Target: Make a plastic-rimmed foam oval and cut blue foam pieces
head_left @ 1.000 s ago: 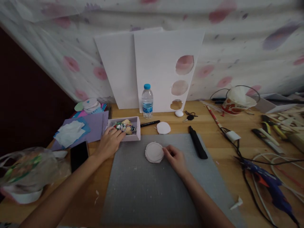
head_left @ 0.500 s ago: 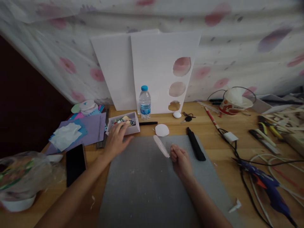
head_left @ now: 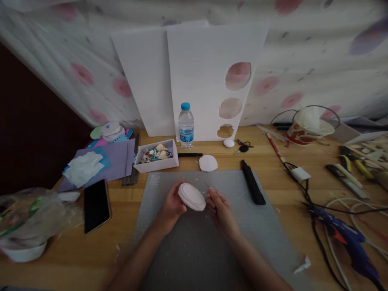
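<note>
- A white disc [head_left: 192, 197] is held in the left hand [head_left: 172, 207], raised above a gray mat [head_left: 188, 246] on a wooden table [head_left: 72, 254].
- The left hand grasps the disc by its left side, thumb on the near edge, fingers going behind it; the disc lies to the right of the palm, tilted, its right edge lower than its left.
- The right hand [head_left: 220, 206] is at the disc's right edge, fingers curled in and thumb against them; in the dim, slightly blurred view, whether it pinches something thin or touches the disc cannot be told.
- Just beyond the mat, a white cutout [head_left: 208, 163] lies near a black pen [head_left: 190, 154], to the right of an open box [head_left: 160, 165] of small, colorful trinkets [head_left: 156, 153].
- A blue-capped bottle [head_left: 186, 129] stands behind the pen, in front of two upright white boards, the front board [head_left: 197, 72] pierced by three holes.
- A black pouch [head_left: 252, 184] rests across the mat's upper right, well apart from the disc.
- At left, a phone [head_left: 97, 206] lies face up between a plastic bag [head_left: 39, 218] and the mat; at far right, a blue glue gun [head_left: 345, 230] lies among cords.
</note>
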Available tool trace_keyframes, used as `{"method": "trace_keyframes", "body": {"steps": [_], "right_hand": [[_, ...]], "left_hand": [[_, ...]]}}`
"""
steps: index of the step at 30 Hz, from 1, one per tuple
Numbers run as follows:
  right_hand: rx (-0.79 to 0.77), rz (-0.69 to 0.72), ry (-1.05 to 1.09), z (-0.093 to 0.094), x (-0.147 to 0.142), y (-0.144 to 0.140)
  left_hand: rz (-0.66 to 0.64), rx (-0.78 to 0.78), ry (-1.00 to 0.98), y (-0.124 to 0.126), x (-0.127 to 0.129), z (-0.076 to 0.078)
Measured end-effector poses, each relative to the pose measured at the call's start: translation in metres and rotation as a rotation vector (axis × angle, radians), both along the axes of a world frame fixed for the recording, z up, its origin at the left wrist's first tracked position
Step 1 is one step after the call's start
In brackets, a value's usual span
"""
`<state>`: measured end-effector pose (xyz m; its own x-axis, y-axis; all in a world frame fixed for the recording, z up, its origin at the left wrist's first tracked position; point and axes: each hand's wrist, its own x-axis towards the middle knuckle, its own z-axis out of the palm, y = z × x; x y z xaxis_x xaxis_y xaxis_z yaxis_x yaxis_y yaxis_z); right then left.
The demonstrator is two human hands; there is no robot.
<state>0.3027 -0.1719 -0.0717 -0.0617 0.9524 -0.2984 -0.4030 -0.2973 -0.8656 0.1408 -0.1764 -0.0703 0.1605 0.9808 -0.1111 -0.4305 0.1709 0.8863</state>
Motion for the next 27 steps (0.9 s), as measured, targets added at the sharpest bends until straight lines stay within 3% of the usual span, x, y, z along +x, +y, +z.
{"method": "trace_keyframes", "body": {"steps": [5,10,15,18,22,27], "right_hand": [[0.093,-0.036,-0.123,-0.002,0.000,-0.003],[0.340,-0.150,-0.320,0.010,0.010,-0.008],[0.743,0.097,-0.609,0.014,0.013,-0.010],[0.950,0.084,-0.851,0.010,0.011,-0.010],[1.009,0.028,-1.046,0.011,0.010,-0.011],[1.013,0.050,-1.042,0.019,0.013,-0.012]], "left_hand": [[0.041,-0.073,-0.058,-0.001,0.005,0.001],[0.072,-0.162,-0.130,0.004,-0.004,0.003],[0.049,-0.198,-0.115,0.002,-0.009,0.006],[0.050,-0.225,-0.101,0.000,-0.009,0.010],[0.031,-0.236,-0.070,-0.001,-0.008,0.014],[0.038,-0.262,-0.021,-0.003,-0.010,0.019]]}}
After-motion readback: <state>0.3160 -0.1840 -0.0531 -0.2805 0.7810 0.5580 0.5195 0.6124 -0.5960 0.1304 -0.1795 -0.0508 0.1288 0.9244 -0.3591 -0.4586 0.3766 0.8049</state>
